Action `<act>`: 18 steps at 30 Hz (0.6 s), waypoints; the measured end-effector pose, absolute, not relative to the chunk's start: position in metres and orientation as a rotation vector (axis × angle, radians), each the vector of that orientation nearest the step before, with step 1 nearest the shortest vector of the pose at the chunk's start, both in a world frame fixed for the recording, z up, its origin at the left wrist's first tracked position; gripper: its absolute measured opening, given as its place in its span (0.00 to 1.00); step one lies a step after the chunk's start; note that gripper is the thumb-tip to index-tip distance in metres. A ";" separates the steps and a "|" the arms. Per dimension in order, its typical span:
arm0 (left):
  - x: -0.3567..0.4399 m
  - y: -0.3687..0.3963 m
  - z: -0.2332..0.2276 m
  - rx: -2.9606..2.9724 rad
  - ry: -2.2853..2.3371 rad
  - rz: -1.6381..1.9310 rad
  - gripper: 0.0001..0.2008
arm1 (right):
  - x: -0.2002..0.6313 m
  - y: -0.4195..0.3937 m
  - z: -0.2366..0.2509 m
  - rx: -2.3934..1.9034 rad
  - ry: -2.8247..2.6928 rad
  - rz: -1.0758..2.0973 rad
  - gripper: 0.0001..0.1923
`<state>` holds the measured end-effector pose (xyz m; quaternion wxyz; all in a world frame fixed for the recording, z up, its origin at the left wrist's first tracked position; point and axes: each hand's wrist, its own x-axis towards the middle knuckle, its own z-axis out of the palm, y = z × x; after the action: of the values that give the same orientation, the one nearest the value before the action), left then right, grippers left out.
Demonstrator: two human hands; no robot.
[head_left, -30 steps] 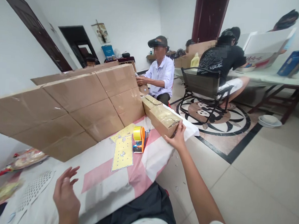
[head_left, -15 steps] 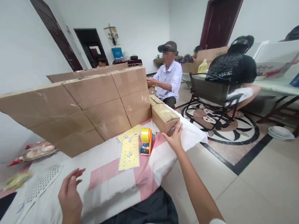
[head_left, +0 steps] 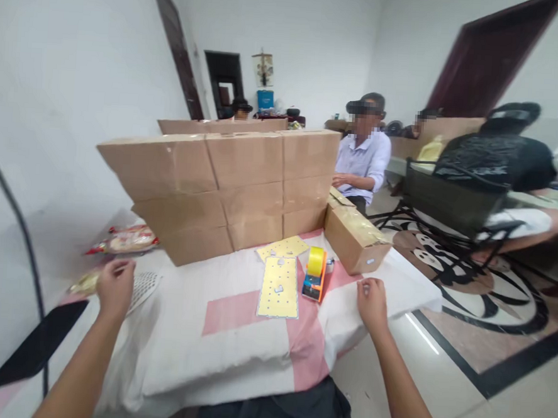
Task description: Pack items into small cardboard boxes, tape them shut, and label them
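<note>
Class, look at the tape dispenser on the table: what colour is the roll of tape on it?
Yellow: the roll of tape sits on an orange dispenser, clearest in the head view.

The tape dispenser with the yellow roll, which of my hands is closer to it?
Right. Your right hand rests just right of the tape dispenser; your left hand is far off at the table's left side.

You have nine stacked cartons (head_left: 242,188) in three rows of three, one long taped carton (head_left: 355,239) beside them, two yellow punched sheets (head_left: 279,285), one tape dispenser (head_left: 313,273), one phone (head_left: 37,344), and two snack packets (head_left: 123,240).
</note>
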<state>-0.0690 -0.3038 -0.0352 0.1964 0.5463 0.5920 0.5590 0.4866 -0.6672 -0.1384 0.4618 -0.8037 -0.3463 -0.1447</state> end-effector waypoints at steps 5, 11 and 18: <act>-0.081 -0.244 -0.014 1.624 1.765 1.532 0.14 | 0.496 -0.667 -0.140 -2.139 -0.908 -0.426 0.13; -0.089 -0.184 -0.011 1.754 1.774 1.361 0.33 | 0.494 -0.667 -0.133 -2.248 -0.956 -0.449 0.17; -0.086 -0.142 0.004 1.724 1.848 1.320 0.49 | 0.494 -0.668 -0.130 -2.292 -0.982 -0.471 0.17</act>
<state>-0.0856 -0.1423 0.0045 0.1445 0.5983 0.6413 0.4582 0.4943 -0.6682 -0.1303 0.2975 -0.8622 -0.3696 -0.1773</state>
